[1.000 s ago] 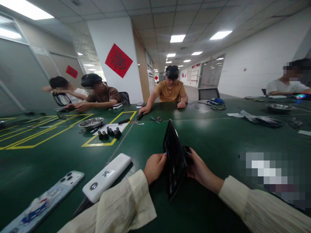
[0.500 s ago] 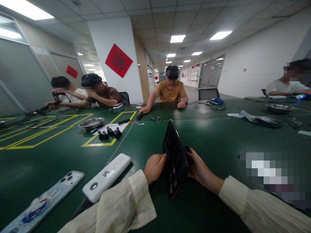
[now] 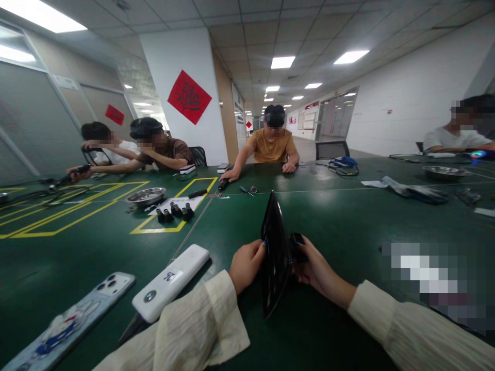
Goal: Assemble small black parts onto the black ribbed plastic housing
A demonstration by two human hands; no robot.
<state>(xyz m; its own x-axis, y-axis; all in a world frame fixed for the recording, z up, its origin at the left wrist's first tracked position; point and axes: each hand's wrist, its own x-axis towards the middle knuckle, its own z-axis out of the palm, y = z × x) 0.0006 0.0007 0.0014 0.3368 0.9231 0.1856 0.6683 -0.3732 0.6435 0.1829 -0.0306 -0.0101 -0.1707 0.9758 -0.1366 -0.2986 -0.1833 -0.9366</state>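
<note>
Held thing: a black panel (image 3: 275, 252), thin and flat, was gripped between both hands just above the green table (image 3: 348, 221).
Look of the panel: it was rectangular and glossy, dark all over, with faint pale marks on the face turned toward the left hand; what those marks were could not be made out.
Pose of the panel: it stood almost on edge, with its far corner rising up and away from the hands and its near corner dipping toward the table between the wrists.
Left hand (image 3: 245, 265): it was curled shut against the panel's left face, fingertips pressed to the edge, with a cream ribbed sleeve bunched at the wrist.
Right hand (image 3: 317, 270): it was clamped on the opposite face, with the fingers hidden behind the panel.
Small black piece (image 3: 297, 241): it sat right at the right hand's fingertips, touching the panel's back; whether it belonged to the panel could not be told.
Left of the left hand: a white power bank (image 3: 170, 282) lay near the forearm, and a phone (image 3: 73, 319) in a pale blue printed case lay farther out.
Beyond the left hand: small black cylinders (image 3: 174, 212) stood inside a yellow taped box, with a steel bowl (image 3: 146, 196) beside them.
Straight beyond the hands: a person in a mustard shirt (image 3: 273, 146) sat at the table's far side, one arm stretched onto it.
</note>
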